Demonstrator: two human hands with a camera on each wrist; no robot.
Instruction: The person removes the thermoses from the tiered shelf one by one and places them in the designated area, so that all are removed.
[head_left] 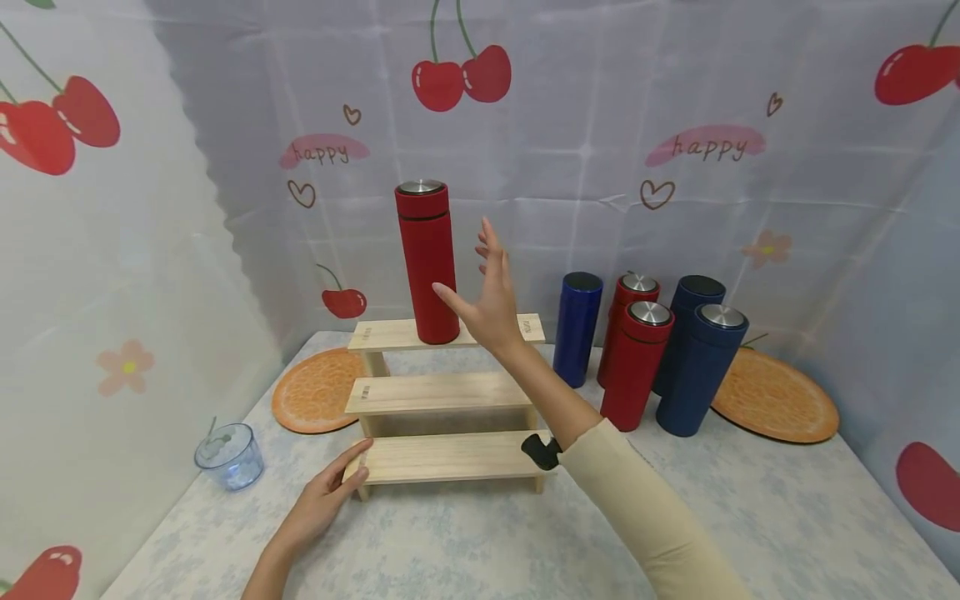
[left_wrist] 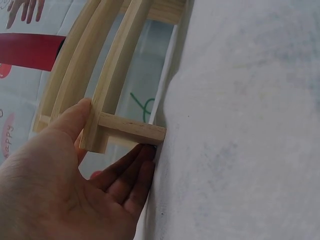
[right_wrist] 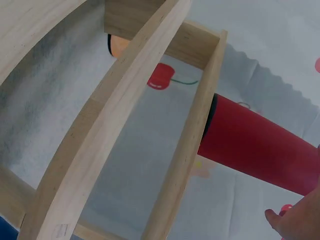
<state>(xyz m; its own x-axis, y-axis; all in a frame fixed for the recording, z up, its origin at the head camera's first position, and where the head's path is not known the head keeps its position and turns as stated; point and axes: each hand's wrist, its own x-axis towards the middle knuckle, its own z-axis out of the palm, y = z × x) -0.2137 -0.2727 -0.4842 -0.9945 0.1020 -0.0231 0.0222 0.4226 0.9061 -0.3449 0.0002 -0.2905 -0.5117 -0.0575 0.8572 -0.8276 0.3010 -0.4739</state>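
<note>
A red thermos [head_left: 429, 267] with a silver lid stands upright on the top step of a three-step wooden rack [head_left: 442, 457]. Just right of it, my right hand [head_left: 491, 304] is raised with its fingers extended and the thumb spread out. The thumb overlaps the thermos in the head view. In the right wrist view, only part of that hand [right_wrist: 300, 220] shows near the upper end of the thermos [right_wrist: 260, 142]. My left hand [head_left: 324, 498] grips the left end of the lowest step. The left wrist view shows its thumb on the board and its fingers [left_wrist: 125, 182] by the leg.
Right of the rack stand a shiny blue bottle [head_left: 576, 333], two red thermoses [head_left: 636, 371] and two dark blue ones [head_left: 699, 375]. Round orange mats lie at left [head_left: 318, 392] and right [head_left: 776, 396]. A clear glass cup [head_left: 231, 458] sits near the left table edge.
</note>
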